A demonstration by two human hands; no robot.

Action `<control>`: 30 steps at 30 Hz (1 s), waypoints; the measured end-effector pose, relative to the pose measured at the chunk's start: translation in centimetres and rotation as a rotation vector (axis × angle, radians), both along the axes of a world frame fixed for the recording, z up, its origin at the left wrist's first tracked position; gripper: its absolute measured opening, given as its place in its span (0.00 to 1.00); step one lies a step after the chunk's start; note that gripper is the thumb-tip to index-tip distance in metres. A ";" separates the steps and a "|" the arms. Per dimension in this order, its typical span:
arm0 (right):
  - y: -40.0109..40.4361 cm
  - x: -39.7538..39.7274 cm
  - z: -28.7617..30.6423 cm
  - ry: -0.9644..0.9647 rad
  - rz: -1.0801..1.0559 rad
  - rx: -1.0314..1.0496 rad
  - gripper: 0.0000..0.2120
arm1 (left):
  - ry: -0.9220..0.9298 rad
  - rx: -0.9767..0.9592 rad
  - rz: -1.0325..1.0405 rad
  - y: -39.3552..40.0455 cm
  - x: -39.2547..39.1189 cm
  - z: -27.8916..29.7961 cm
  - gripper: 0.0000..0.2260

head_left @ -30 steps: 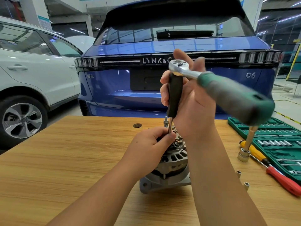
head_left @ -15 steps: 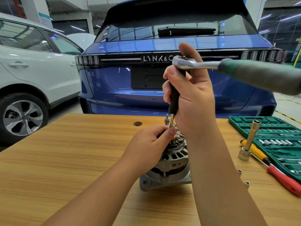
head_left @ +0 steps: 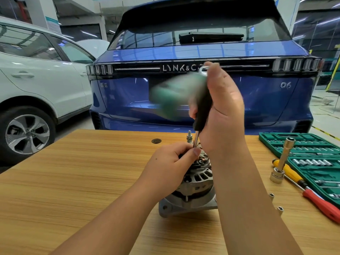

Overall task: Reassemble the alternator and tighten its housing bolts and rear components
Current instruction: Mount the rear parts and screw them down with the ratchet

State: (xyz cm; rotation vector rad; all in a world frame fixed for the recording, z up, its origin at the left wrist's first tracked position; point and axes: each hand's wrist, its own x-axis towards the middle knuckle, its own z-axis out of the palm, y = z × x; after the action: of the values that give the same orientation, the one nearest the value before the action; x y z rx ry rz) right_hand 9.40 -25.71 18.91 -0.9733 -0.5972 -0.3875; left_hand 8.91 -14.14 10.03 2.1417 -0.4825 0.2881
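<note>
A car workshop, clearly. Two parked cars, a blue one (head_left: pixel 200 85) and a white one (head_left: pixel 36 85), just behind a wooden workbench (head_left: pixel 73 181). On it, an open green socket set (head_left: pixel 312 159).

At my twelve o'clock, the blue car's tailgate (head_left: pixel 184 52) reads "LYNK&C", the rest hidden by my right hand (head_left: pixel 223 107); "06" sits toward one o'clock. Its left badge is unreadable.

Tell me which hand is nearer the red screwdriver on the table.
Right. The right hand is raised above the alternator, gripping the driver handle, on the red screwdriver's side. The left hand rests on the alternator, farther away.
</note>
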 end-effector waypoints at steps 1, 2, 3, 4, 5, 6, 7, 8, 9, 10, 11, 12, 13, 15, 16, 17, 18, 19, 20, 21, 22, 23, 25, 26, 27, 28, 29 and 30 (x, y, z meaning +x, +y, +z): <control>-0.2 -0.1 -0.2 -0.018 -0.079 0.004 0.12 | -0.004 0.004 -0.008 0.0 0.0 0.0 0.10; -0.4 -0.1 -0.3 -0.015 -0.124 0.013 0.09 | -0.007 0.006 -0.013 0.0 -0.1 0.0 0.10; -0.6 0.0 -0.5 -0.007 -0.140 0.013 0.08 | -0.008 0.006 -0.016 0.0 -0.1 0.0 0.10; -0.9 0.1 -0.3 0.010 -0.119 -0.002 0.09 | -0.010 0.006 -0.017 0.0 -0.1 0.0 0.09; -1.1 0.2 -0.3 0.014 -0.061 -0.020 0.08 | -0.011 0.005 -0.016 0.0 -0.1 0.0 0.07; -1.1 0.3 -0.3 0.002 0.023 -0.023 0.04 | -0.010 0.001 -0.014 0.1 -0.1 0.0 0.06; -1.0 0.4 -0.3 -0.021 0.090 -0.018 0.03 | -0.007 -0.004 -0.010 0.1 -0.1 0.0 0.05; -0.9 0.6 -0.5 -0.056 0.123 -0.019 0.09 | -0.003 -0.010 -0.005 0.0 -0.1 0.0 0.05; -0.7 0.7 -0.7 -0.104 0.121 -0.034 0.14 | 0.003 -0.016 0.001 0.0 -0.1 0.0 0.05; -0.5 0.8 -0.9 -0.161 0.098 -0.052 0.16 | 0.009 -0.020 0.005 0.0 -0.1 0.0 0.06; -0.3 0.7 -0.9 -0.204 0.075 -0.075 0.18 | 0.014 -0.022 0.006 0.0 -0.1 0.0 0.06; -0.2 0.8 -0.9 -0.233 0.068 -0.090 0.19 | 0.013 -0.023 0.006 -0.1 -0.1 0.0 0.06; -0.1 0.9 -1.0 -0.240 0.078 -0.090 0.19 | 0.011 -0.024 0.005 -0.1 -0.2 0.0 0.06; 0.0 1.1 -1.0 -0.232 0.106 -0.061 0.21 | 0.013 -0.030 0.003 -0.1 -0.2 0.1 0.07; 0.0 1.1 -1.0 -0.215 0.145 -0.041 0.21 | 0.015 -0.034 0.002 -0.2 -0.2 0.1 0.08; -0.1 1.1 -1.0 -0.191 0.213 -0.018 0.20 | 0.017 -0.037 0.001 -0.2 -0.3 0.2 0.08; -0.2 1.1 -0.9 -0.159 0.304 0.004 0.18 | 0.020 -0.035 -0.001 -0.2 -0.3 0.2 0.08; -0.4 1.1 -0.7 -0.133 0.389 0.023 0.17 | 0.023 -0.031 0.000 -0.2 -0.3 0.1 0.08; -0.6 1.0 -0.6 -0.113 0.443 0.029 0.18 | 0.024 -0.023 0.002 -0.2 -0.4 0.2 0.09; -0.6 1.0 -0.5 -0.092 0.441 0.020 0.18 | 0.021 -0.013 0.003 -0.3 -0.6 0.4 0.14; -0.5 0.9 -0.4 -0.070 0.404 0.004 0.19 | 0.017 -0.004 0.004 -0.3 -0.7 0.4 0.18; -0.3 0.8 -0.3 -0.041 0.338 -0.008 0.19 | 0.010 0.001 0.009 -0.3 -0.7 0.4 0.19; 0.0 0.4 -0.2 -0.002 0.211 0.012 0.14 | 0.005 -0.009 0.012 -0.2 -0.6 0.3 0.12; 0.0 0.2 -0.3 -0.021 0.149 0.018 0.10 | 0.011 -0.015 0.005 -0.2 -0.4 0.2 0.08; -0.1 -0.1 -0.4 -0.047 0.069 0.006 0.07 | 0.012 -0.012 -0.001 -0.2 -0.3 0.1 0.07; -0.2 -0.2 -0.5 -0.066 -0.011 -0.012 0.05 | 0.011 -0.010 0.000 -0.2 -0.2 0.0 0.08; -0.3 -0.3 -0.5 -0.076 -0.072 -0.032 0.05 | 0.010 -0.011 0.003 -0.2 -0.2 0.0 0.09; -0.4 -0.4 -0.5 -0.071 -0.096 -0.054 0.04 | 0.008 -0.010 0.005 -0.1 -0.2 0.0 0.09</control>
State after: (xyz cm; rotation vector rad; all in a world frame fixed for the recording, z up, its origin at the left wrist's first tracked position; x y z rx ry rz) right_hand 9.02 -26.08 18.38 -1.0454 -0.6299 -0.4951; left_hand 8.75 -14.27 10.00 2.1336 -0.4701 0.2840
